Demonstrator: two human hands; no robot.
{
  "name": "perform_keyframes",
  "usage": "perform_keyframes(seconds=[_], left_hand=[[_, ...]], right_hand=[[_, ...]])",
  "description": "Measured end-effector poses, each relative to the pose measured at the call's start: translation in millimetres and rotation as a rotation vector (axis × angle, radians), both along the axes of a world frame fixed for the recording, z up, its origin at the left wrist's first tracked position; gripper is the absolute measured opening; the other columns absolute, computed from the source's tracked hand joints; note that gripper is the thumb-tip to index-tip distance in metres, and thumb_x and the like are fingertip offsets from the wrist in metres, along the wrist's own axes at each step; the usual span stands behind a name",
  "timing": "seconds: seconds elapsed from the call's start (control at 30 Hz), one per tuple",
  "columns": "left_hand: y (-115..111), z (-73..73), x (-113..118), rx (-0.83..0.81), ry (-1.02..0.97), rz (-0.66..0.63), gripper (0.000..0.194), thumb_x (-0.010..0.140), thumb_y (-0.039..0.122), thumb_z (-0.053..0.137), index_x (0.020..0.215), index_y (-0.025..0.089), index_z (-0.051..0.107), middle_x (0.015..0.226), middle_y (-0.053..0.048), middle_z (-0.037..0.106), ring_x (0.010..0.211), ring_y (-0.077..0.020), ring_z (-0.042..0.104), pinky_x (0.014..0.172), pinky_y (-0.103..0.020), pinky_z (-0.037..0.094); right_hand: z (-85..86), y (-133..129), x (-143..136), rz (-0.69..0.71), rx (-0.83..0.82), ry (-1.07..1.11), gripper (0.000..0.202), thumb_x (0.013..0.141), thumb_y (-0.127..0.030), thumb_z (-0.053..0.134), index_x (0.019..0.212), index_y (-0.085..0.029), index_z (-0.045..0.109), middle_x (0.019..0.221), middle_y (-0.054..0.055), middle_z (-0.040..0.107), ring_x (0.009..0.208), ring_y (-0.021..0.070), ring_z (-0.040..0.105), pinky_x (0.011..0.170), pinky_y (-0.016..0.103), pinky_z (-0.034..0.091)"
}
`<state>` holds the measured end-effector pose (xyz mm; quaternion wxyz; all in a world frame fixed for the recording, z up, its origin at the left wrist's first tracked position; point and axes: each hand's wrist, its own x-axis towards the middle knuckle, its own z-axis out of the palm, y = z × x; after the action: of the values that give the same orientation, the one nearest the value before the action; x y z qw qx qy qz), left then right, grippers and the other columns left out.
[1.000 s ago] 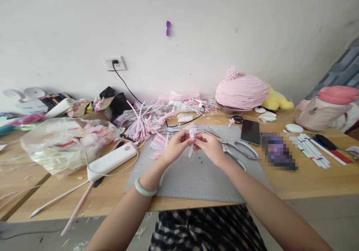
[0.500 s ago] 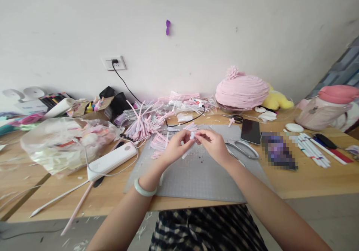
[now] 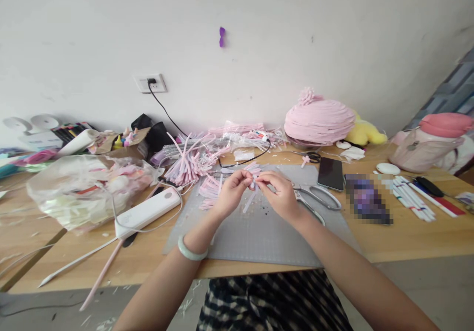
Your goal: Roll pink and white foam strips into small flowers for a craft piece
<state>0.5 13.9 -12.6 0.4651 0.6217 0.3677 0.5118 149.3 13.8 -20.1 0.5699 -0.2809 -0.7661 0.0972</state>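
Observation:
Above the grey cutting mat (image 3: 259, 242), my left hand (image 3: 234, 190) and my right hand (image 3: 276, 193) meet, both closed with fingertips pinched. Between them they grip a small pale lilac pipe cleaner (image 3: 253, 185), bent or twisted; its exact shape is partly hidden by the fingers. A pale strip (image 3: 247, 204) shows just below the hands; whether it joins the held piece I cannot tell. Cut pink and lilac pipe cleaners (image 3: 209, 193) lie left of my left hand. Large grey-handled scissors (image 3: 326, 197) rest on the mat beside my right wrist.
A heap of pipe cleaners (image 3: 188, 163) lies behind the mat. Left are a white power bank-like device (image 3: 148, 212) with cords and a plastic bag (image 3: 55, 188). Right are a phone (image 3: 331, 174), small black scissors (image 3: 314, 157), markers (image 3: 411, 198) and a pink-lidded jug (image 3: 422, 148).
My fingertips have shifted slightly around the small lilac piece, and the right hand has moved a little left and down. More of the grey scissors shows. Other things stay put.

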Motion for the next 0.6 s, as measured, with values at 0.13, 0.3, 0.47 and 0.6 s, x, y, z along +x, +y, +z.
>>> perform_keyframes(seconds=[0.13,0.3,0.47,0.6], left_hand=[[-7.0,-5.4,12.1,-0.073,-0.227,0.016,0.017,0.077,0.033,0.054,0.073,0.018,0.047,0.062,0.004,0.045,0.060,-0.0095,0.042,0.062,-0.022,0.036],[-15.1,-2.1,21.3,-0.240,-0.470,0.018,0.021,0.070,0.032,0.062,0.073,0.017,0.047,0.067,0.003,0.042,0.060,-0.0081,0.040,0.060,-0.020,0.036],[-11.9,0.5,15.7,-0.210,-0.389,0.004,0.020,0.071,0.031,0.064,0.072,0.017,0.050,0.067,0.003,0.044,0.060,-0.0079,0.040,0.059,-0.020,0.036],[-9.0,-0.4,12.7,-0.116,-0.358,0.033,0.018,0.073,0.030,0.064,0.074,0.017,0.052,0.067,0.004,0.047,0.060,-0.0074,0.043,0.061,-0.019,0.036]], right_hand=[[-5.0,-3.6,-2.1,-0.061,0.185,-0.063,0.021,0.085,-0.010,0.044,0.092,-0.022,0.060,0.086,0.006,0.067,0.086,0.0166,0.062,0.077,0.032,0.050],[-9.1,-1.9,2.3,-0.002,0.319,-0.173,0.023,0.085,-0.011,0.044,0.096,-0.022,0.061,0.092,0.007,0.066,0.090,0.0168,0.062,0.078,0.032,0.052],[-8.7,-2.7,-4.8,-0.047,0.059,0.058,0.014,0.084,-0.015,0.050,0.092,-0.021,0.060,0.086,0.006,0.066,0.082,0.0162,0.062,0.072,0.030,0.052],[-8.7,-0.2,-8.2,-0.017,-0.139,0.157,0.005,0.082,-0.020,0.054,0.081,-0.019,0.059,0.076,0.004,0.063,0.067,0.0134,0.061,0.059,0.025,0.052]])
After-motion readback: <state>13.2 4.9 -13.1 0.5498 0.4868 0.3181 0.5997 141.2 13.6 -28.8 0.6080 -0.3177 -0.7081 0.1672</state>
